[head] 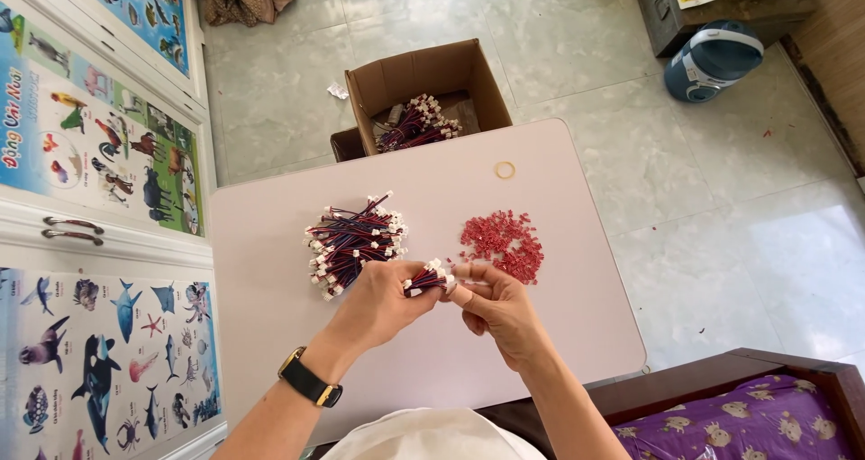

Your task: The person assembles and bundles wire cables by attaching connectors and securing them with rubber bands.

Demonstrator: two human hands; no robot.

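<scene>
My left hand point(383, 300), with a black wristwatch, grips a small bundle of red, blue and black wires with white connectors point(425, 281). My right hand point(496, 305) pinches at the bundle's connector end with its fingertips. On the pale table point(270, 334), a larger pile of the same wired connectors point(353, 240) lies just left of my hands. A heap of small red plastic pieces point(503, 240) lies just beyond my right hand.
A yellow rubber band point(505, 169) lies near the table's far edge. Behind the table an open cardboard box point(487, 81) holds more wire bundles. A blue appliance point(714, 60) sits on the tiled floor at right. Cabinet doors with animal posters point(99, 154) line the left.
</scene>
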